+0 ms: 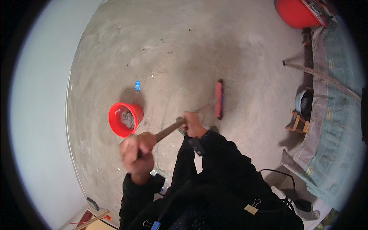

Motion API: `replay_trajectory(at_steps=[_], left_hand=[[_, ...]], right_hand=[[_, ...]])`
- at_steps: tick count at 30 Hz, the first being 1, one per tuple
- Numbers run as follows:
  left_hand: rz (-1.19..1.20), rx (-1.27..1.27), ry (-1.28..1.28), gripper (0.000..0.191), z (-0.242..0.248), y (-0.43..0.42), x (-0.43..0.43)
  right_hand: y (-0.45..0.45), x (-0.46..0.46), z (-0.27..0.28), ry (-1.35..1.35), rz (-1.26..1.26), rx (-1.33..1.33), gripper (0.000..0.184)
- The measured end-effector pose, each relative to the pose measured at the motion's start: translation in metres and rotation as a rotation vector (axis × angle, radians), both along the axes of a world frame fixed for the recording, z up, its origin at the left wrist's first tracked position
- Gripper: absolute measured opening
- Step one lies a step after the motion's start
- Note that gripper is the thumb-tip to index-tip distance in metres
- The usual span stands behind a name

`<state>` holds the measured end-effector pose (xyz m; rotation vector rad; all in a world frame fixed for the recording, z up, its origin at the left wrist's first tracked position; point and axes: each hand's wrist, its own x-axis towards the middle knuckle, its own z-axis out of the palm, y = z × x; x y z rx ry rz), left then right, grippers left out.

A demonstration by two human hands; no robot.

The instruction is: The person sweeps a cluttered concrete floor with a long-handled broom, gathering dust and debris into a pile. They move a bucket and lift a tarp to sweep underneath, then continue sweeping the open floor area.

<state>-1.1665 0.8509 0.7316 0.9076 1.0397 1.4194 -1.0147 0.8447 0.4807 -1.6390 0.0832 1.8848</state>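
Both my hands grip the wooden handle (169, 131) of a broom. My left hand (138, 152), slightly blurred, closes around the upper end. Farther down the handle, my right hand (195, 125) is wrapped around it. The pinkish-red broom head (218, 99) is low over the concrete floor, ahead and to the right of my feet; whether its bristles touch the floor I cannot tell. Left of the handle stands a red plastic bucket (111, 122) with a lumpy grey mass (127, 119) inside.
A small blue packet (137, 85) lies beyond the bucket. A white wall (43, 109) bounds the left. Along the right are a cloth-covered bed (330, 135), a wooden pole (319, 75), a wooden stool (297, 123), a grey-blue basin (300, 103) and a red tub (296, 14).
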Motion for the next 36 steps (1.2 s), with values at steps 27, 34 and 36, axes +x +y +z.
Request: replay_trajectory(at_steps=[27, 34, 36], left_hand=[[0.046, 0.138, -0.016, 0.044, 0.026, 0.065, -0.098], [0.254, -0.005, 0.182, 0.043, -0.007, 0.112, -0.098], [0.419, -0.028, 0.281, 0.043, 0.014, 0.126, -0.119]], right_hand=[[0.127, -0.074, 0.066, -0.139, -0.023, 0.114, 0.023], [0.186, -0.093, 0.006, -0.063, 0.285, 0.079, 0.019], [0.205, -0.151, 0.010, -0.011, 0.359, 0.053, 0.020]])
